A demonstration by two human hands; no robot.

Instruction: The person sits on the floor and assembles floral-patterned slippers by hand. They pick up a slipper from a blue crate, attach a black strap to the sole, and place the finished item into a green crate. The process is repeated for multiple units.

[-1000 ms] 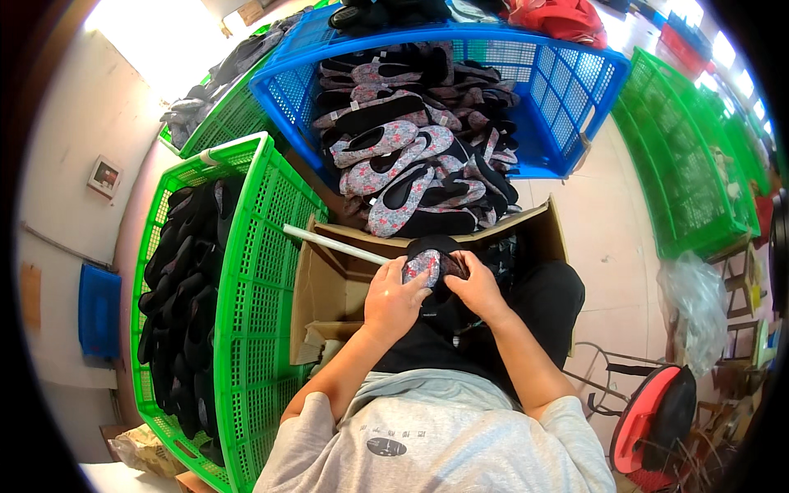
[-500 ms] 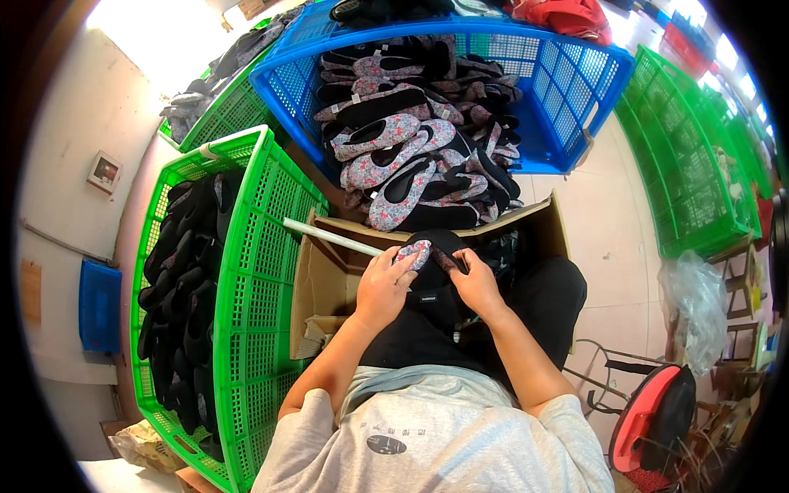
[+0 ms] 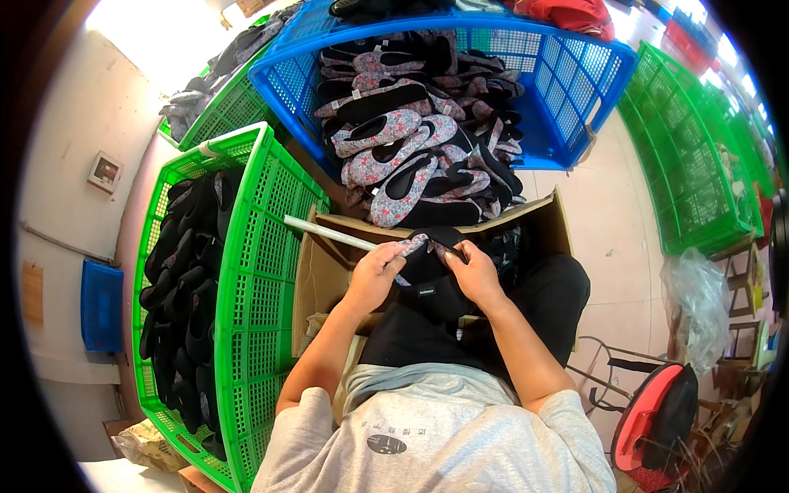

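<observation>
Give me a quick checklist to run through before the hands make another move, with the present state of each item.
1. Left hand grips the floral slipper: ok, at its patterned edge.
2. Right hand grips it too: ok, on the opposite side.
3. Left hand clear of the green crate: ok, a gap shows between them.
4. Left hand clear of the pale rod: cannot tell, the rod's end meets the hand's outline.
5. Slipper pile contained in the blue crate: not ok, it bulges out toward the cardboard box.
6. Floral slipper's underside sound: cannot tell, it does not show clearly.
</observation>
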